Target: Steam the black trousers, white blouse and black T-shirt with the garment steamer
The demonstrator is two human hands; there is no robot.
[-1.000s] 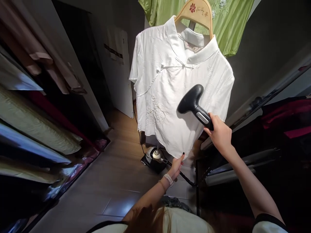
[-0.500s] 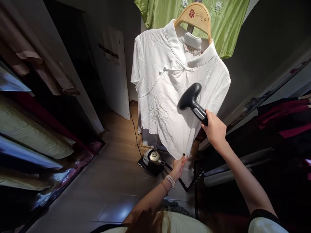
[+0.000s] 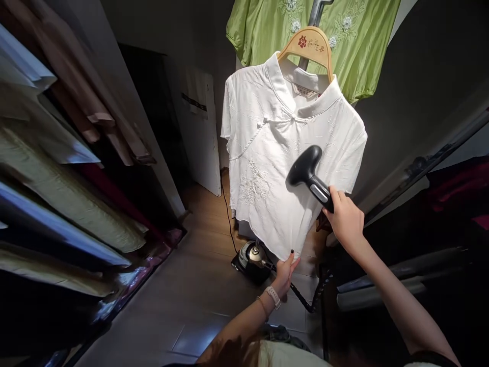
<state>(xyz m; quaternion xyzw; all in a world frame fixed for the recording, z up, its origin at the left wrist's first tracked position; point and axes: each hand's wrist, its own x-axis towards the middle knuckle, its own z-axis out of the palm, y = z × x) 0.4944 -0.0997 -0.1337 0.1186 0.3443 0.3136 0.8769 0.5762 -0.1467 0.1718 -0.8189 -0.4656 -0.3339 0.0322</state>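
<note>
Floor (image 3: 206,244) below, your left hand (image 3: 283,275) pinches the white blouse (image 3: 267,153) at its six o'clock, probably for tautness; your right hand (image 3: 346,216) grips the steamer head (image 3: 305,165).

Wht shirt (image 3: 267,158), tonal embroid. (image 3: 254,187) — blk steamer (image 3: 310,174) — grn top (image 3: 263,30), wht flwrs (image 3: 346,23)

One head-worn camera looks forward and steeply down from above the wearer's pale top (image 3: 292,354), which shows at the bottom edge; it meets the white mandarin-collar blouse (image 3: 273,158) front-on and from near by, upper centre, with the left hand (image 3: 283,276) below centre and the right hand (image 3: 346,216) right of centre; the wide view also takes in the floor (image 3: 153,306), lower left and farther down, and hung garments (image 3: 69,188) slanting along the left edge.
</note>
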